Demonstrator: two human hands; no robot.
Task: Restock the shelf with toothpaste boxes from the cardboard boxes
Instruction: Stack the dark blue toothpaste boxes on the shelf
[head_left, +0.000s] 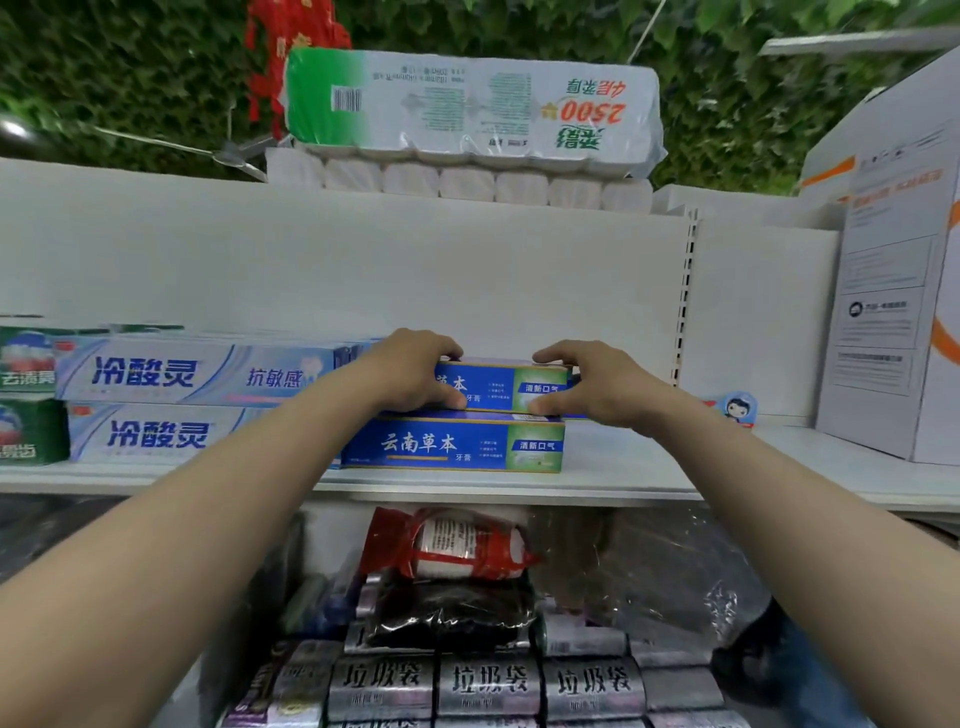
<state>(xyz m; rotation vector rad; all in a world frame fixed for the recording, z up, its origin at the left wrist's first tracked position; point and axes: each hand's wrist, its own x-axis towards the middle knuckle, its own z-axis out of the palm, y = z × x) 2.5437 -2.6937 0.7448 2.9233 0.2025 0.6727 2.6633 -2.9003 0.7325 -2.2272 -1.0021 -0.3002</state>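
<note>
Placing step: L hand (415, 374) & R hand (587, 387), fingers curled round both ends of the top blue toothpaste box (493, 387), sitting right on the bottom blue box (452, 447) on the shelf (623, 467). Next, prob: square it w/ the bottom blue box, let go, fetch another.

Bright even light; my view bends at edges, ivy wall (104, 83) upper left blurred, glare on toilet-paper pack (472, 104).

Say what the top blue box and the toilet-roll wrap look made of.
The top blue box looks like printed cardboard, slightly glossy, with crisp straight edges. The toilet-roll wrap seems thin plastic film: shiny, creased, rolls showing through.
</note>
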